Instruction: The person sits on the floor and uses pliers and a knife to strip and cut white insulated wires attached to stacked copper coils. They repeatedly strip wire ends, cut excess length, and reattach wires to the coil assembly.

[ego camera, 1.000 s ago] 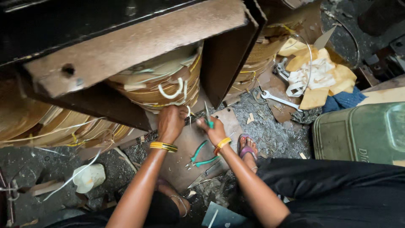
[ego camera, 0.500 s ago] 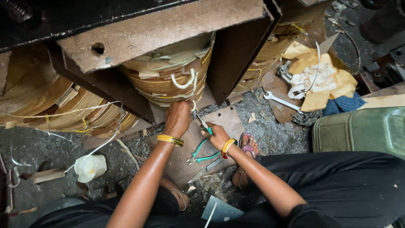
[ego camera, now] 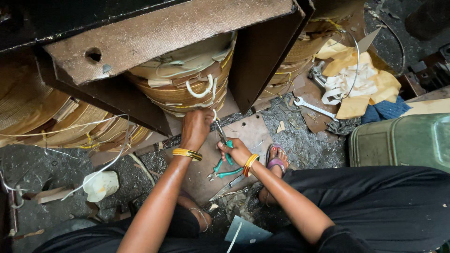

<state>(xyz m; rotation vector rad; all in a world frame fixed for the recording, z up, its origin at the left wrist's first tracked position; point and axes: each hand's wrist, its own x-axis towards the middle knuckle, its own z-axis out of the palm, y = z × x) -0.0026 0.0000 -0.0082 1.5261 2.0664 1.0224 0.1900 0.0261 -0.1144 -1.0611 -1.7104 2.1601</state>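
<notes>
Two hands meet at centre frame beneath one paper-wrapped coil (ego camera: pixel 187 86). The left hand (ego camera: pixel 197 129) is clenched on a white strand; the right hand (ego camera: pixel 236 151) grasps green-handled pliers (ego camera: pixel 224 157) — a spanner (ego camera: pixel 313 107) lies right, a green metal box (ego camera: pixel 398 140) at far right.

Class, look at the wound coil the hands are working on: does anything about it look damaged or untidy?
Yes. The coil has torn, ragged paper wrapping with loose white tape loops hanging out. Stray wires trail from the coil beside it, and scraps litter the ground.
</notes>
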